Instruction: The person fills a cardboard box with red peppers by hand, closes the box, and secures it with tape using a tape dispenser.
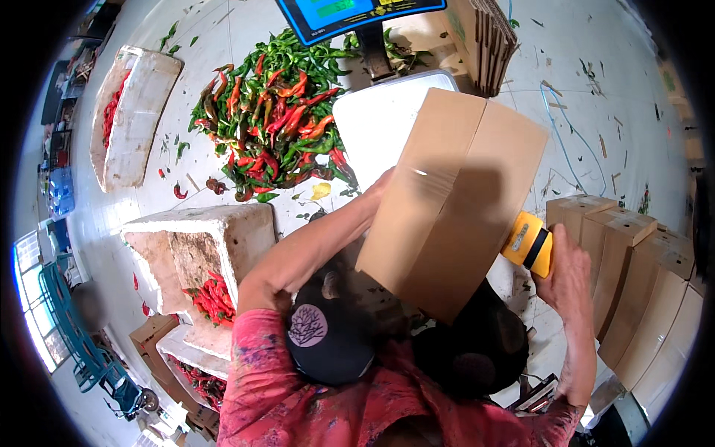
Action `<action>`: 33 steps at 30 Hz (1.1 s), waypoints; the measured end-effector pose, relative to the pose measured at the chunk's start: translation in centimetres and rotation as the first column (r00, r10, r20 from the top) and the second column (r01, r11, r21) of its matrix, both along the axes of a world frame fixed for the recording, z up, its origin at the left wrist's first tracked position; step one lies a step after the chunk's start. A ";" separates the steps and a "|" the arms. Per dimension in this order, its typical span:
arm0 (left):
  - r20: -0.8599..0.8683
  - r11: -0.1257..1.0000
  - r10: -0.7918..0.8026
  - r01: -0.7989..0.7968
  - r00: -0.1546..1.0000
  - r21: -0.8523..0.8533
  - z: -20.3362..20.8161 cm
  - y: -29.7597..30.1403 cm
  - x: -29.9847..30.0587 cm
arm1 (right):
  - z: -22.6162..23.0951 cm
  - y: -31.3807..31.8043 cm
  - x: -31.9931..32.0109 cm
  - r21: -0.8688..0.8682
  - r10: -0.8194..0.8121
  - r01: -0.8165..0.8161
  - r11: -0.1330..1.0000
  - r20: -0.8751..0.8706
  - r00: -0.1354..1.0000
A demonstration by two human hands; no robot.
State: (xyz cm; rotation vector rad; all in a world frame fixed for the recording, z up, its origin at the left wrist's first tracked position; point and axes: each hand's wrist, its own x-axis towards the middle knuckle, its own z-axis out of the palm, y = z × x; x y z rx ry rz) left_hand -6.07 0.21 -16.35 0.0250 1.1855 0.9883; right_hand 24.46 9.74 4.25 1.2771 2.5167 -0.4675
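Fingers of the right hand (567, 272): were clenched round the rear end of a yellow tape dispenser (524, 237) with black band, held at the right edge of a brown cardboard carton (465, 216).

Fingers of the left hand (383, 184): were hidden behind the carton's left edge; could not tell whether grasping or released.

Carton, one: lay aslant between the two hands, overlapping the dark trousers (335, 354) below and part of the scale platform above; showed closed flaps, a lengthwise seam and a glossy band across that seam.

Scale, one: comprised a white platform (372, 127) and a blue-framed display (335, 13), lit green.

Chilli peppers (279, 123), red and green, one heap: lay on the white tiled floor (540, 48), just left of the platform.

White foam boxes, three, at left: comprised an upper box (153, 112), a middle box (249, 227) and a lower box (194, 346); all contained red peppers, darker in the lowest.

Flattened cartons (491, 45), one stack: stood beyond the platform.

Closed cartons (633, 272), one row: stood at right.

Blue strap (570, 144), one: lay looped on the floor.
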 end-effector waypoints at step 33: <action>-0.984 0.937 -0.154 0.301 -0.092 -0.175 7.7 0.4 -11.4 | -1.5 0.7 -6.9 -0.005 0.183 -0.184 0.983 -0.068 0.981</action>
